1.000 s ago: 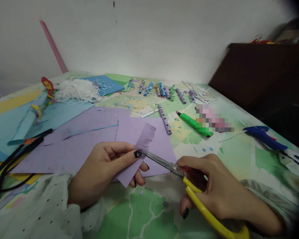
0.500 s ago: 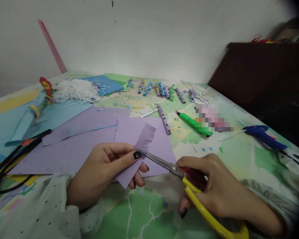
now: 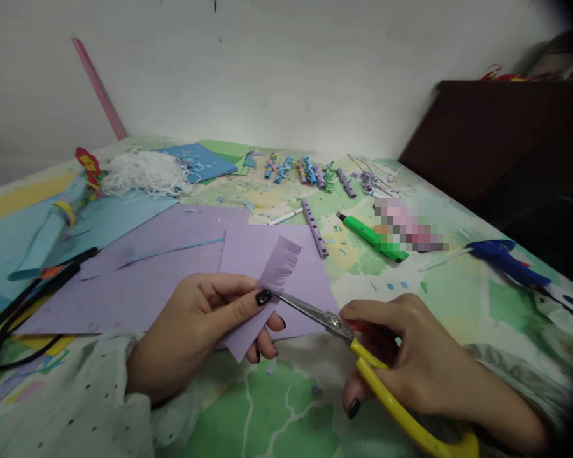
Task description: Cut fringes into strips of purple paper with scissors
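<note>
Pale wall (image 3: 286, 70) behind, patterned cloth (image 3: 272, 432) under everything; we use the purple strip (image 3: 275, 261) as landmark. It sits mid-view, held up in front of the sheet (image 3: 310, 286). Our left hand (image 3: 195, 327) pinches it, thumb on top, other fingers curled behind. Our right hand (image 3: 415, 362), right of the strip, has its fingers wrapped round the handles of the scissors (image 3: 337, 323); which finger sits in which loop, we can't tell. Change over the last half second: tiny. Scissors have crept slightly right, teeth fan out a touch more, blade tips meet the strip at about the same spot. So we read it as the same cut: fringe above the blades, edge below looks whole. Tube (image 3: 315, 229) and cutter (image 3: 372, 236) lie beyond the strip, to its right.
</note>
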